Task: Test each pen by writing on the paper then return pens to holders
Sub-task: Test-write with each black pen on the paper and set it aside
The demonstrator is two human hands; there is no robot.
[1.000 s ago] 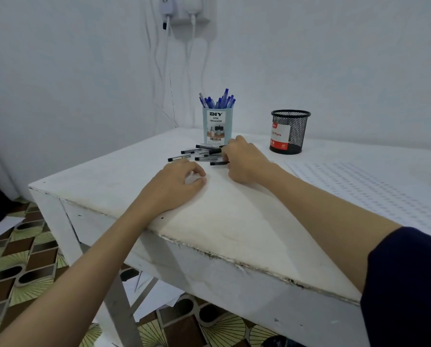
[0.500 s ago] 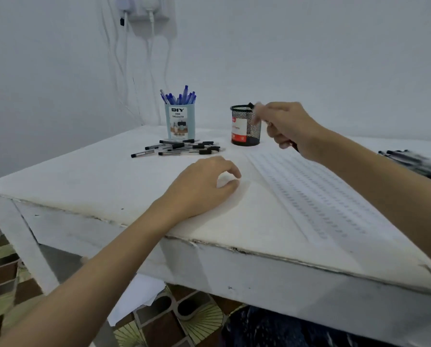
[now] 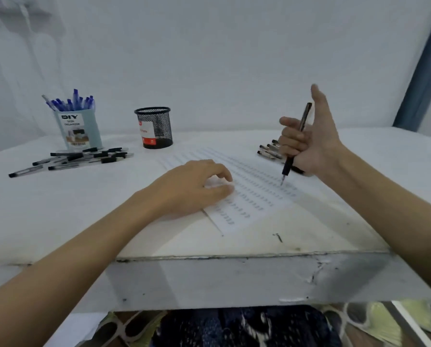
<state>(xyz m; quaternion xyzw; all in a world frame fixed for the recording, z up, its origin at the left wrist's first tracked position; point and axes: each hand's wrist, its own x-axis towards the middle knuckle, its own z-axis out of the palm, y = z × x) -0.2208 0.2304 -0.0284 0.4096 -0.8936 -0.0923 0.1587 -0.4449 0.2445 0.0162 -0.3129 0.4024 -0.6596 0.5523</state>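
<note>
My right hand [image 3: 309, 144] grips a black pen [image 3: 295, 144] nearly upright, thumb raised, with the tip just above the right part of the paper [image 3: 257, 194]. The white paper carries rows of small pen marks. My left hand [image 3: 196, 186] rests curled on the paper's left edge and holds nothing. Several black pens [image 3: 76, 159] lie loose at the far left, in front of a pale blue DIY holder [image 3: 80, 131] full of blue pens. A black mesh holder [image 3: 155, 127] stands behind the paper. More black pens [image 3: 269, 150] lie behind my right hand.
The white table [image 3: 59, 209] has a worn front edge [image 3: 234, 257] close to me. A white wall rises directly behind it. Patterned floor tiles [image 3: 384, 319] show below the table.
My right hand left the loose pens at the left with one pen, passed the mesh holder and came down over the paper's right part. My view turned right. The left hand now rests on the paper.
</note>
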